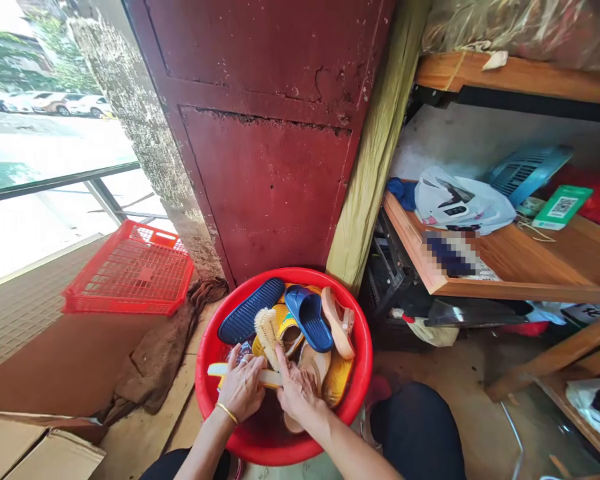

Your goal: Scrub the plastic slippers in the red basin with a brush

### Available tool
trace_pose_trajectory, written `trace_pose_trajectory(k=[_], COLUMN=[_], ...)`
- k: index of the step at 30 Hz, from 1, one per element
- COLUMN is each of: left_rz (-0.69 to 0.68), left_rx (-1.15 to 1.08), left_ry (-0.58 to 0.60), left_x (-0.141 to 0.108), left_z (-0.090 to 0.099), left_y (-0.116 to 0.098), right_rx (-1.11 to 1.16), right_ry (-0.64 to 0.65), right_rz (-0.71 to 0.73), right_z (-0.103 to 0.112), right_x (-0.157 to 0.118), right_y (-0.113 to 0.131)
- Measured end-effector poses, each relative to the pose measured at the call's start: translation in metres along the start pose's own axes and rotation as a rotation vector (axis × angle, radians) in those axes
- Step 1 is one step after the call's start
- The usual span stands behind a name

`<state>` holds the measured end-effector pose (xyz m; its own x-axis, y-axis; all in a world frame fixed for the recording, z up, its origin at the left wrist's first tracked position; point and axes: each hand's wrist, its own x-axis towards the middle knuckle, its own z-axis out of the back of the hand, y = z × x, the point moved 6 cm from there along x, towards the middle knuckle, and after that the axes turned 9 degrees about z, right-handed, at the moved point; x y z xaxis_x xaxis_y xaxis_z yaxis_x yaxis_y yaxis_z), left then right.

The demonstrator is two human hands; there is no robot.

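Note:
Inside a round red basin (364,347), my left hand (243,387) is closed on a yellow and white sandal (271,379), seen edge-on. My right hand (300,390) grips a brush (267,337) with pale bristles, its head pointing up and away, close to the sandal. Behind the hands lie a dark blue slipper (250,310), a second blue slipper (310,319) with its strap up, and a peach sandal (339,323) at the right rim. Yellow and beige footwear is heaped among them. The fingertips of my right hand are partly hidden.
A red plastic crate (130,273) and a brown cloth (153,363) lie to the left, with a cardboard box (55,457) nearer. A dark red door (270,193) stands behind the basin. On the right is a wooden shelf (520,290) holding bags.

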<state>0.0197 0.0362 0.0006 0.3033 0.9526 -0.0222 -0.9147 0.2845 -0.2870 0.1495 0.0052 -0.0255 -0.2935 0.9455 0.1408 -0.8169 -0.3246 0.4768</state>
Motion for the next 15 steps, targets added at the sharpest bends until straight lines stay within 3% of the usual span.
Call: trace_pose_trajectory(k=[2, 5, 7, 9, 12, 15], left_rz=[0.043, 0.239, 0.42, 0.64, 0.919, 0.863], left_rx=[-0.012, -0.119, -0.32, -0.64, -1.233, -1.698], left_ry=[-0.038, -0.262, -0.402, -0.437, -0.24, 0.097], left_x=[0.002, 0.007, 0.01, 0.011, 0.014, 0.022], left_z=[0.005, 0.02, 0.025, 0.016, -0.018, -0.04], left_y=[0.005, 0.024, 0.042, 0.058, 0.056, 0.019], right_rx=[0.068, 0.21, 0.284, 0.347, 0.512, 0.81], right_ry=[-0.044, -0.205, -0.338, -0.425, -0.47, -0.42], right_rz=[-0.001, -0.038, -0.068, -0.094, -0.227, -0.372], right_z=[-0.004, 0.001, 0.009, 0.018, 0.021, 0.009], right_x=[0.0, -0.001, -0.001, -0.001, -0.001, 0.002], right_y=[-0.007, -0.018, -0.024, -0.028, -0.036, -0.035])
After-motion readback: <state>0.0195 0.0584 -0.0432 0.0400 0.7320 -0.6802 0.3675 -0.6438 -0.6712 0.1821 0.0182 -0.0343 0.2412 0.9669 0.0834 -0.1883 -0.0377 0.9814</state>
